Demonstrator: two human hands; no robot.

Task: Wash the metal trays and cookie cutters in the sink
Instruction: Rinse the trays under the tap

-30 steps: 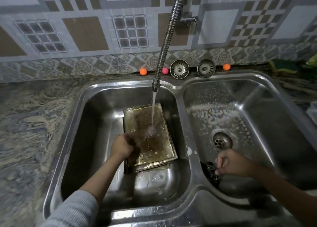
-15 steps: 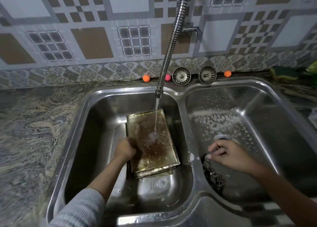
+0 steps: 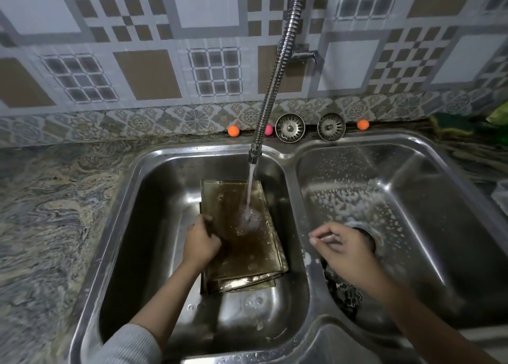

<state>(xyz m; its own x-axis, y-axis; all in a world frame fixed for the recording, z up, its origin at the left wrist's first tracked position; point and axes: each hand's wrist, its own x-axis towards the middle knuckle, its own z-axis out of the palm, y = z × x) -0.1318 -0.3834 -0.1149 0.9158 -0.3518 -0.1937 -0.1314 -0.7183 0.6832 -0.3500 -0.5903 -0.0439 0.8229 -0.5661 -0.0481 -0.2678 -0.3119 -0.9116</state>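
A stack of brownish-gold metal trays (image 3: 247, 256) lies tilted in the left basin of the steel double sink (image 3: 292, 204). Water from the flexible faucet (image 3: 254, 154) runs onto the top tray. My left hand (image 3: 202, 242) grips the left edge of the top tray. My right hand (image 3: 343, 247) hovers over the right basin with loosely curled fingers and holds nothing that I can see. Dark metal cookie cutters (image 3: 347, 295) lie at the near left of the right basin, below my right forearm.
The right basin is flecked with soap foam around its drain (image 3: 369, 238). Two sink strainers (image 3: 290, 128) (image 3: 331, 127) lean on the back ledge beside small orange balls (image 3: 233, 131) (image 3: 362, 124). A green sponge (image 3: 450, 124) lies at the far right. Marbled counter extends left.
My right hand let go of the cookie cutters at the near edge of the right basin and rose up and back toward the drain. My left hand stays on the tray.
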